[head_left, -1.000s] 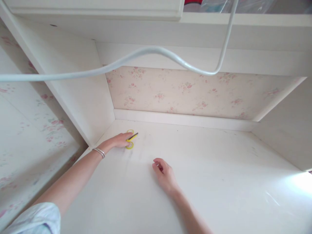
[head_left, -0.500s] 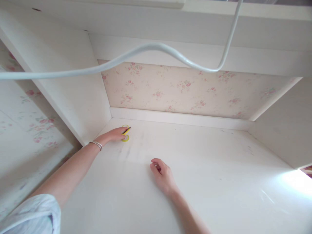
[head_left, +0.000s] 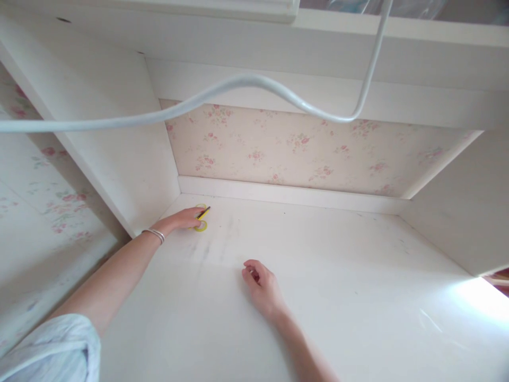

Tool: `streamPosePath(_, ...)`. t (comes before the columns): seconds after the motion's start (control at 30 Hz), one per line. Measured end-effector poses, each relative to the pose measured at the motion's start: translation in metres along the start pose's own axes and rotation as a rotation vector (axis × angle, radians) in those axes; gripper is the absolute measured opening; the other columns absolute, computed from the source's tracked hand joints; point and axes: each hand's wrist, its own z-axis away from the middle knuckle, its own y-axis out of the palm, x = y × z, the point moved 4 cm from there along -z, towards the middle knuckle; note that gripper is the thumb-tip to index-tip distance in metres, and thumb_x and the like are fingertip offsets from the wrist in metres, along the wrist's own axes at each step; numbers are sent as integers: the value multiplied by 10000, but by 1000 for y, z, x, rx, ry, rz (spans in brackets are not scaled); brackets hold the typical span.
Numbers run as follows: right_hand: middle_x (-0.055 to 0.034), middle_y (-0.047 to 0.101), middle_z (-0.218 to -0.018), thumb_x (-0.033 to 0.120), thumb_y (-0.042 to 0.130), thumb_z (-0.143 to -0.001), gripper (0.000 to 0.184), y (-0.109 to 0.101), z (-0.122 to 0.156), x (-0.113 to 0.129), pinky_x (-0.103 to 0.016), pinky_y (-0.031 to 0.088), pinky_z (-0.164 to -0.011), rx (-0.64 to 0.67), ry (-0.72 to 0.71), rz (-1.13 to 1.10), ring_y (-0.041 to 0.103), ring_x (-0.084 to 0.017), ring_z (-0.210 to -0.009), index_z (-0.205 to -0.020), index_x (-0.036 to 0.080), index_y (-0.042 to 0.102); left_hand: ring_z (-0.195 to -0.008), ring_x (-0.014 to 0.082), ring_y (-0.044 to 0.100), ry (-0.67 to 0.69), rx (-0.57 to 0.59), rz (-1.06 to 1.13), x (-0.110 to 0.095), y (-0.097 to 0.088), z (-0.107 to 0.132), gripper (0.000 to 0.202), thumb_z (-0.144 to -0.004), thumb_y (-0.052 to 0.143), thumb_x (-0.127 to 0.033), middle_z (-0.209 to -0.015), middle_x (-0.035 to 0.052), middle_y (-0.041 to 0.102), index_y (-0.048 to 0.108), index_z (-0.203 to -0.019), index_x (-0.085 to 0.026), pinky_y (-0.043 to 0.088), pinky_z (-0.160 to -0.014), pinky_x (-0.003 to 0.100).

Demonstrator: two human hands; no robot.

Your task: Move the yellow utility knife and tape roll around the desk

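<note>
L. hand (head_left: pixel 183 218), left of frame centre: thumb & fingers spread over a lower yellow ring (head_left: pixel 205 226), an upper yellow ring (head_left: pixel 201 205) and a slim yellow-and-dark item (head_left: pixel 203 213) lying aslant between the two. Whether the fingers grip these or only press on them, can't tell.

Change vs. approx. 1 s ago: L. hand and its cluster lie slightly closer to the back corner at frame left, farther from the dark smudges (head_left: pixel 205 249) on the white surface (head_left: pixel 338 254) below them; shift is small, as the view moved too. Over the last half-sec., almost none.

R. hand (head_left: pixel 263 286), just below frame centre: pos. on the surface nearly unchanged; fingers loosely curled, w/ a gap at the thumb and nothing visible inside, well apart from the rings.

Meaning (judged): L. hand alone does the handling, shifting the items as a group; R. hand idle. White cable (head_left: pixel 246 80), upper frame, hides neither hand.
</note>
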Motion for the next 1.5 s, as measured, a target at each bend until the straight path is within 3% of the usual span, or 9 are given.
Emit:
streamPosePath(0.33, 2, 629, -793, 333, 455, -854, 195, -1, 1, 3, -230, 406, -605, 16, 14, 3, 525, -121, -641, -972, 247, 583, -1275, 240, 372, 3, 22, 60, 13, 2, -9, 744, -649, 476, -336, -1434, 60, 355, 365, -1360, -147, 289, -1042, 279)
streamPosePath(0.5, -2, 630, -794, 325, 460, -853, 195, -1, 1, 2, -229, 407, -607, 17, 5, 5, 522, -120, -640, -969, 237, 589, -1204, 251, 434, -111, -198, 119, 4, -7, 1, 595, -700, 510, -336, -1379, 37, 432, 462, -1271, -179, 330, -1009, 317)
streamPosePath(0.57, -3, 634, -794, 330, 461, -854, 198, -1, 1, 3, -226, 406, -604, 8, 2, -3, 523, -117, -634, -960, 230, 595, -1097, 236, 512, -142, -333, 196, -19, -9, 17, 499, -740, 490, -329, -1313, 48, 489, 510, -1210, -164, 386, -948, 312)
streamPosePath(0.67, 0, 635, -760, 334, 455, -859, 208, 0, 3, 7, -216, 397, -580, 13, -18, -11, 522, -107, -605, -917, 210, 611, -891, 185, 580, -107, -404, 434, -79, 4, 54, 394, -784, 474, -346, -1160, 49, 586, 563, -1120, -160, 438, -858, 303)
streamPosePath(0.73, 6, 625, -695, 323, 456, -856, 213, 0, 5, 11, -210, 385, -554, 32, -51, 0, 515, -103, -573, -865, 191, 622, -865, 170, 582, -18, -371, 645, -128, 21, 81, 364, -811, 474, -369, -1101, 45, 614, 569, -1104, -175, 451, -817, 285)
streamPosePath(0.83, -7, 640, -670, 222, 466, -809, 183, 1, 10, 12, -201, 399, -550, 69, -95, -3, 559, -114, -597, -787, 161, 637, -886, 161, 590, 109, -198, 917, -194, 51, 113, 311, -841, 466, -377, -1031, 37, 643, 601, -1052, -193, 459, -775, 247)
streamPosePath(0.93, -38, 686, -759, 109, 444, -725, 217, 1, 12, 8, -198, 440, -591, 91, -71, -21, 627, -145, -709, -764, 149, 654, -885, 160, 594, 150, -112, 1049, -227, 71, 124, 268, -859, 450, -359, -946, 28, 665, 646, -933, -192, 444, -795, 238)
streamPosePath(1.1, -52, 705, -796, 89, 422, -696, 274, 2, 10, 5, -201, 456, -606, 116, -35, 72, 653, -161, -741, -782, 153, 674, -842, 162, 587, 119, -94, 1112, -223, 82, 119, 269, -866, 442, -368, -852, 11, 659, 640, -857, -187, 432, -769, 240)
streamPosePath(1.5, -63, 703, -767, 105, 429, -701, 257, 6, 8, 5, -190, 440, -576, 144, -24, 165, 653, -158, -702, -766, 143, 674, -842, 158, 576, 115, -61, 1147, -215, 83, 118, 267, -868, 445, -374, -841, 11, 647, 625, -841, -179, 423, -766, 234)
